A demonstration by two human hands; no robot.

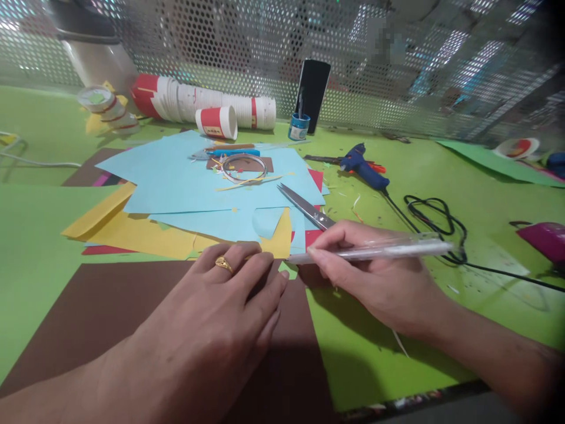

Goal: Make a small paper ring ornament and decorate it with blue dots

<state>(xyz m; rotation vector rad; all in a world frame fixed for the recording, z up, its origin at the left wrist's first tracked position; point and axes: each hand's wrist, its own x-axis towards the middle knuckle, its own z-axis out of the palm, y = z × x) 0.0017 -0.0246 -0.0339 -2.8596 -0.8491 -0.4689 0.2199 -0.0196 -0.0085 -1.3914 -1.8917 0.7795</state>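
Note:
My left hand, with a gold ring on one finger, lies on a dark brown sheet of paper. Its fingertips rest beside a small light green paper piece near the sheet's upper right corner. In my right hand is a clear-barrelled pen, its tip at the top edge of the green piece. Scissors lie just beyond the right hand, their blades pointing away and their handles hidden by that hand.
Light blue and yellow sheets lie behind the brown one, with a tape roll on top. A blue glue gun trails its black cord on the right. Stacked paper cups and a phone are at the back.

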